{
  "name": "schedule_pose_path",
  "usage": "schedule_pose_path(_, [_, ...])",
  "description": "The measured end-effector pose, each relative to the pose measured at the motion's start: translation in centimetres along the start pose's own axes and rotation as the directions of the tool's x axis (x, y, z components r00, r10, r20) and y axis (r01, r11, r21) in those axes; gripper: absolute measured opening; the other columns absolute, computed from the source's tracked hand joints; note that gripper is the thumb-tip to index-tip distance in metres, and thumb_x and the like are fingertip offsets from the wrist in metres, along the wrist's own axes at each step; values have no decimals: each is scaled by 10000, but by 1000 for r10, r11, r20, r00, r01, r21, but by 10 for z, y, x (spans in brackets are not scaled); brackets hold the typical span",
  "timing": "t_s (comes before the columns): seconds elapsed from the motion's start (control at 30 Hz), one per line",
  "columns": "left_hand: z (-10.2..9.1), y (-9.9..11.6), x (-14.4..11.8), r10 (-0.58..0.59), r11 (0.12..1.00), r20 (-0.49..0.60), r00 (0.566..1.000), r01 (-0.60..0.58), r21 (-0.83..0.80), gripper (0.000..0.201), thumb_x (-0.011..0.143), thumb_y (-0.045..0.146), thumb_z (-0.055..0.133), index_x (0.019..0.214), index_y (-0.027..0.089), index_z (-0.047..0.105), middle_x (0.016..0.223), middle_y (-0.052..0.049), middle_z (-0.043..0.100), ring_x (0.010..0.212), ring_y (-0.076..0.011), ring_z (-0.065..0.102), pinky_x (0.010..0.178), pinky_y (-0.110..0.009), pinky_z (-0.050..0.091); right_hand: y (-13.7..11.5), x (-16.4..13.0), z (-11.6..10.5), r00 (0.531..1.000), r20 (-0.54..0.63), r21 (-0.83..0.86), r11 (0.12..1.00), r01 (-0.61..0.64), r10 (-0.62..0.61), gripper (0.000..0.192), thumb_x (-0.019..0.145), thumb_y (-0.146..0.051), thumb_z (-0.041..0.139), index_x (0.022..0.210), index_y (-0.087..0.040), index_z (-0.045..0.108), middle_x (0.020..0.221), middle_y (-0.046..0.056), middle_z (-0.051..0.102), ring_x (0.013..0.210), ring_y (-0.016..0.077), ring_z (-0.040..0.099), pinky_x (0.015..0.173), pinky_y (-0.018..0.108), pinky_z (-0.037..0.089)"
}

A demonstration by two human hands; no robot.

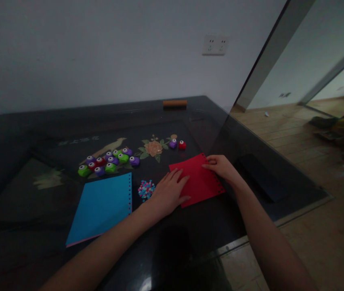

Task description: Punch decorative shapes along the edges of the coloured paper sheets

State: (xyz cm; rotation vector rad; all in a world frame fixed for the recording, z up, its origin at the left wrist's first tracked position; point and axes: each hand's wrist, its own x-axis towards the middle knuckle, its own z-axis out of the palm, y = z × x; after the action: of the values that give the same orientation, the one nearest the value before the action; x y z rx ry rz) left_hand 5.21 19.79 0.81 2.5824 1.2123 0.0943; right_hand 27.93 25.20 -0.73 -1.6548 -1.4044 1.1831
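Desk (23,133) first: near its right edge lies the red sheet (196,182), a blue sheet (102,206) well left. Left hand (168,194) presses flat, fingers spread, on the red sheet's left side; right hand (222,166) pinches its punched edge. Best I keep that palm firm so nothing slides.

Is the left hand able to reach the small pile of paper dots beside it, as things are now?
Probably yes. The left hand lies flat on the red sheet, and the pile of paper dots sits just left of it on the bare table, with nothing between.
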Motion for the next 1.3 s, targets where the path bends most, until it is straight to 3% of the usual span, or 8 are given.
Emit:
schedule_pose_path(0.23, [-2,2,0,-13,1000,16,1000,13,-1,633,809,420,596,1351,159,400,1441,-167,359,1331,-301,311,1072,-444,289,2,1,0,1000,-19,-54,999,-2,1,154,662,-175,677,799,-152,610,611,-3,641,519,130,589,476,223,420])
schedule_pose_path(0.37, [-3,2,0,-19,1000,16,1000,19,-10,631,802,424,604,1344,164,412,1439,-163,364,1325,-301,321,1066,-439,299,3,2,-5,983,-134,-243,966,92,-128,309,656,-211,700,950,-151,629,642,7,639,579,147,595,546,254,452])
schedule_pose_path(0.5, [-2,1,0,-20,1000,13,1000,20,-16,641,801,430,602,1349,158,408,1438,-161,365,1328,-299,315,1072,-431,292,2,4,-10,945,-234,-344,929,140,-229,320,681,-235,679,985,-140,640,695,22,627,588,142,559,547,262,442])
schedule_pose_path(0.87, [3,-3,0,17,1000,-30,999,-17,-21,631,797,446,601,1329,163,412,1425,-158,386,1328,-296,318,1067,-449,300,6,6,-4,951,-151,-599,790,129,-270,181,654,-204,684,832,-186,707,717,9,562,610,129,507,576,255,397])
schedule_pose_path(1.1, [2,-2,0,9,1000,-76,997,-11,-28,684,781,495,598,1330,148,384,1425,-165,373,1299,-300,358,1050,-427,322,6,6,-6,957,-123,-586,797,145,-264,199,660,-206,674,854,-180,711,718,11,575,627,134,520,582,248,386])
schedule_pose_path(1.2, [-12,-1,-4,-11,997,-156,988,-1,-74,704,787,532,567,1345,163,346,1420,-150,370,1275,-288,389,1037,-420,340,5,5,-7,953,-118,-535,827,176,-279,179,691,-244,647,842,-170,709,657,1,568,588,135,513,548,251,370])
schedule_pose_path(1.3, [-31,-8,-18,-27,991,-251,968,-7,-133,525,839,472,525,1283,214,419,1356,-98,437,1200,-251,464,994,-391,393,4,3,-9,942,-158,-484,855,187,-295,181,705,-283,630,818,-165,709,625,2,569,561,139,511,529,259,366])
